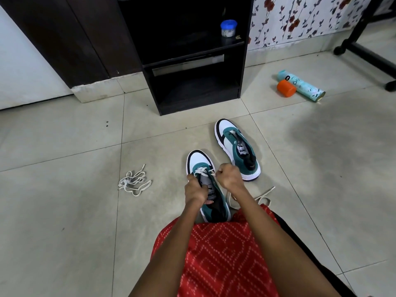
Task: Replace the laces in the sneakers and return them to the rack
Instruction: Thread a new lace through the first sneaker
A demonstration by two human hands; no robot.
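Sitting on the tiled floor [64,211] are two sneakers, both lengthwise near to far, toes toward the one black rack [188,61]. The far sneaker [236,151] is laceless. The near sneaker [200,160] lies by the person's lap; the left hand [196,189] grips its tongue side, and the right hand [229,176], fisted, pinches the threaded lace [203,170]. One loose lace [134,182] lies left. One jar [228,28] stands on the rack shelf.

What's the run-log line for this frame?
step: lacing near sneaker | left hand: holds it | right hand: pinches lace | far sneaker: no lace seen | loose lace: on floor
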